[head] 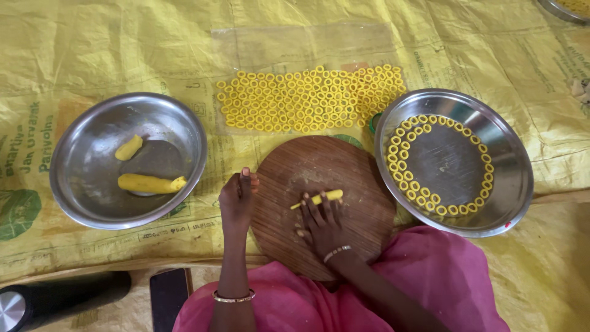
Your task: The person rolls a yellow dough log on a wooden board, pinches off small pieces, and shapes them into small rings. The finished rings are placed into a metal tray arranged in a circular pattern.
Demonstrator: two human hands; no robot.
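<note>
My right hand (321, 222) lies flat, fingers spread, on a round wooden board (362, 184), pressing on a thin roll of yellow dough (319, 198) under its fingertips. My left hand (238, 198) rests at the board's left edge with its fingers curled, and I cannot see anything in it. Beyond the board, many small yellow dough rings (310, 99) lie in rows on a clear plastic sheet (289, 46).
A steel bowl (86, 184) at left holds two yellow dough lumps (150, 183). A steel plate (513, 178) at right has dough rings (409, 184) around its rim. Everything sits on yellow sacking (92, 49). A dark phone (169, 295) and a black cylinder (55, 298) lie near my left arm.
</note>
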